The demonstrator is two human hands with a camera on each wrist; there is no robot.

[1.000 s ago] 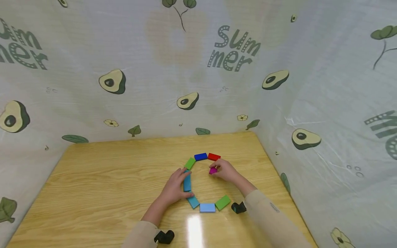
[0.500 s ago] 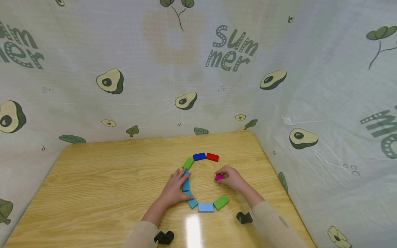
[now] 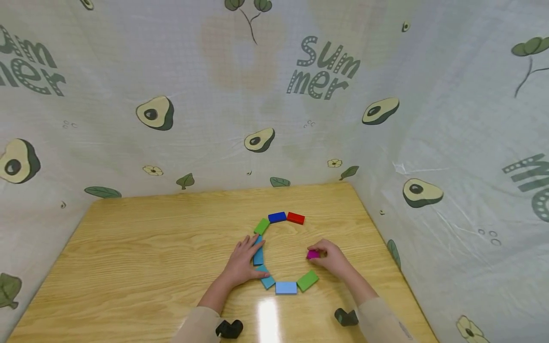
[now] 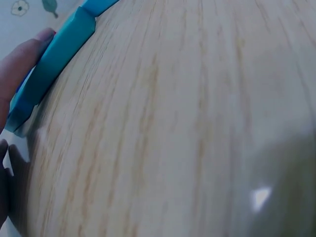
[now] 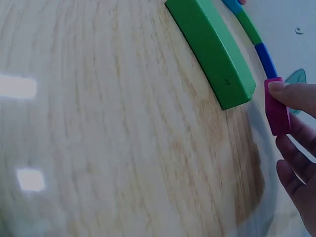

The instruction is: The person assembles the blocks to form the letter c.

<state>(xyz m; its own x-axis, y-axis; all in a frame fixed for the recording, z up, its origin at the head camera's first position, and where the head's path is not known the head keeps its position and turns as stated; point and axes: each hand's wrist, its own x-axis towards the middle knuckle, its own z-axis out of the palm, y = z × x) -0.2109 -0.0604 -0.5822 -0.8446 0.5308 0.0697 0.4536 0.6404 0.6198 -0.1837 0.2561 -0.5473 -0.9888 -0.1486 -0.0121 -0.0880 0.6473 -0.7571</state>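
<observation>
My right hand pinches a magenta block between thumb and fingers, at the right-hand gap of a ring of flat blocks. Below it lies a green block, close in the right wrist view and apart from the magenta block. On the ring's left side, my left hand spreads its fingers over a long blue block and a second blue block, which its thumb touches. A light blue block lies at the front. Another green block, a dark blue block and a red block form the far arc.
The wooden table runs beneath everything, and bare wood lies inside the ring. A patterned cloth hangs along the back and right edges. Black wrist cameras, one of them the left camera, sit at both sleeves.
My right hand has carried the magenta block from near the red block toward the front right, closer to the near green block. My left hand stays on the blue blocks.
</observation>
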